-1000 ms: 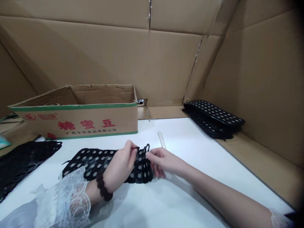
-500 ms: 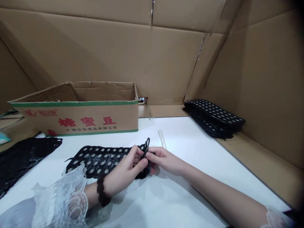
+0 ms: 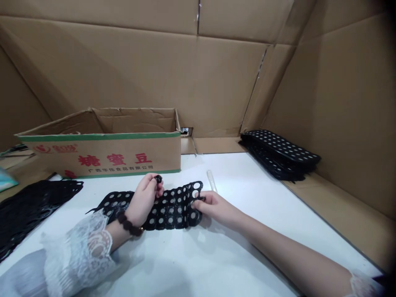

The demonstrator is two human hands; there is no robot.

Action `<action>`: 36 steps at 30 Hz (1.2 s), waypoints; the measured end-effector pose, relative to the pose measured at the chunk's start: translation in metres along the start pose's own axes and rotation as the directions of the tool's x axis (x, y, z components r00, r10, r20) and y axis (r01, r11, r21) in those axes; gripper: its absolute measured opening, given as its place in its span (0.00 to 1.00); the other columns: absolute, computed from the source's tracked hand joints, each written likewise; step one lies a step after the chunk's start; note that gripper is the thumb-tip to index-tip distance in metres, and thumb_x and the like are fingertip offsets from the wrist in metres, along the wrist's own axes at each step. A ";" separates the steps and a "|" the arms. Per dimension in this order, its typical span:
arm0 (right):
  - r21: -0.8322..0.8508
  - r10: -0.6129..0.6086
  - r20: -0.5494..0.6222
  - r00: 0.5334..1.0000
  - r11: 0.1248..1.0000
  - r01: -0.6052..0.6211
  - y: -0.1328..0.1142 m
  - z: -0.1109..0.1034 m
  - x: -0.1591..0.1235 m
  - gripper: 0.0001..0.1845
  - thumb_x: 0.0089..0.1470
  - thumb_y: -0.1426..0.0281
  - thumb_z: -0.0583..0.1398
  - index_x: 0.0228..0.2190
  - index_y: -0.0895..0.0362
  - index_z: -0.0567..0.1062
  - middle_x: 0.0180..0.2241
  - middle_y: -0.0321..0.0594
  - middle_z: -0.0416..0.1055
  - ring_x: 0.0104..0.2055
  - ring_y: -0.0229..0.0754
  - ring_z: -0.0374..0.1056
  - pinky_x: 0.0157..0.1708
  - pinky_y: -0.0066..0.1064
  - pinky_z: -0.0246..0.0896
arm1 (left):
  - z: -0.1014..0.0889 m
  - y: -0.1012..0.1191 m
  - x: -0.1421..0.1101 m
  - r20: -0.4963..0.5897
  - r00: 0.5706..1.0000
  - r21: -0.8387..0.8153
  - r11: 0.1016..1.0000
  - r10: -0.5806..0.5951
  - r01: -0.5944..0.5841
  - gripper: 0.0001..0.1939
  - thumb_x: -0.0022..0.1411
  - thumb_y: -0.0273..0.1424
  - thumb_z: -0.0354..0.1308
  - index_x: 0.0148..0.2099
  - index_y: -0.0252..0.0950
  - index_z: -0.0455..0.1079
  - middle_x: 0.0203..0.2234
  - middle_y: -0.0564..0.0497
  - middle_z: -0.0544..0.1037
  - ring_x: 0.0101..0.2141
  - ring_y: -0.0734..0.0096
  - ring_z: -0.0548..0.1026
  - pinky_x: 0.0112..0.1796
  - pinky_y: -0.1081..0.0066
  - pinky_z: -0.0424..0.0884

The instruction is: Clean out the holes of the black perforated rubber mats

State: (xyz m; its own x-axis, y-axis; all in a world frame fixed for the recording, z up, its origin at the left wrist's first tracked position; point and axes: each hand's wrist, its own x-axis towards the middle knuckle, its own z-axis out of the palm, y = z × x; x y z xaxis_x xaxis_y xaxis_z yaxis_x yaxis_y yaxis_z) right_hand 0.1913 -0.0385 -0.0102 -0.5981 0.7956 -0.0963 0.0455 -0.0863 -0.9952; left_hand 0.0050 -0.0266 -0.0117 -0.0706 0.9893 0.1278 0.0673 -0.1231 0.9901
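Fingers of the left hand point(image 3: 142, 200) are closed in a pinch on a small black piece point(image 3: 158, 178), above the far edge of a spotted black sheet point(image 3: 170, 210). The sheet lies on the desk point(image 3: 185, 264), in front of the printed carton point(image 3: 123, 154), its right end bunched and partly raised. There the right hand point(image 3: 213, 208) has its thumb and forefinger closed on the edge, beside an open hole; its other fingers are mostly hidden, so I cannot tell how they sit.

Handling this edge well calls, I judge, for a firm pinch close to the spot being worked, with the rest of the sheet supported by the desk. The narrow black bands around the holes look thin and flexible, so a hard pull could stretch or tear them; short, gentle tugs near the grip seem safer. Flattening the folds would make each ring easier to see.
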 end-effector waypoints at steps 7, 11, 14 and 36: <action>0.006 0.074 0.097 0.993 0.997 -0.075 0.002 -0.004 0.002 0.19 0.49 0.55 0.52 0.29 0.61 0.64 0.19 0.36 0.67 0.18 0.33 0.64 0.16 0.23 0.58 | 0.017 0.006 -0.035 0.273 0.954 0.516 0.817 0.127 -0.256 0.07 0.60 0.31 0.41 0.38 0.37 0.59 0.24 0.53 0.68 0.25 0.70 0.68 0.28 0.72 0.61; -0.077 0.062 0.101 0.993 0.996 -0.054 0.002 -0.005 -0.001 0.12 0.44 0.65 0.58 0.28 0.61 0.66 0.23 0.36 0.67 0.20 0.30 0.63 0.19 0.22 0.61 | 0.024 0.006 -0.045 0.357 0.931 0.506 0.822 0.075 -0.260 0.06 0.60 0.31 0.41 0.37 0.38 0.58 0.27 0.51 0.70 0.28 0.69 0.69 0.29 0.71 0.62; -0.092 0.089 0.064 0.994 0.992 -0.083 0.002 -0.004 -0.002 0.04 0.44 0.72 0.56 0.25 0.60 0.64 0.21 0.34 0.67 0.18 0.29 0.62 0.19 0.22 0.60 | 0.024 0.004 -0.044 0.407 0.912 0.455 0.856 0.046 -0.247 0.05 0.60 0.32 0.42 0.36 0.38 0.56 0.28 0.51 0.70 0.29 0.69 0.70 0.30 0.72 0.63; -0.135 0.083 -0.005 0.997 0.987 -0.083 -0.004 0.000 -0.003 0.02 0.41 0.75 0.54 0.21 0.61 0.63 0.20 0.35 0.64 0.18 0.30 0.61 0.20 0.23 0.57 | 0.020 0.005 -0.035 0.373 0.927 0.450 0.868 0.028 -0.208 0.08 0.61 0.30 0.37 0.39 0.37 0.56 0.26 0.52 0.68 0.28 0.70 0.67 0.31 0.72 0.62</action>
State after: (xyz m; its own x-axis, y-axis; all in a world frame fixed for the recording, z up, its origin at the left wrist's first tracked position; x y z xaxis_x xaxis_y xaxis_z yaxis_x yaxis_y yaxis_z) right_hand 0.1929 -0.0401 -0.0064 -0.5885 0.7885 -0.1785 0.2027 -0.0699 -0.9767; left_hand 0.0280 -0.0604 -0.0125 0.3075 0.9433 0.1251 0.5211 -0.2769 0.8073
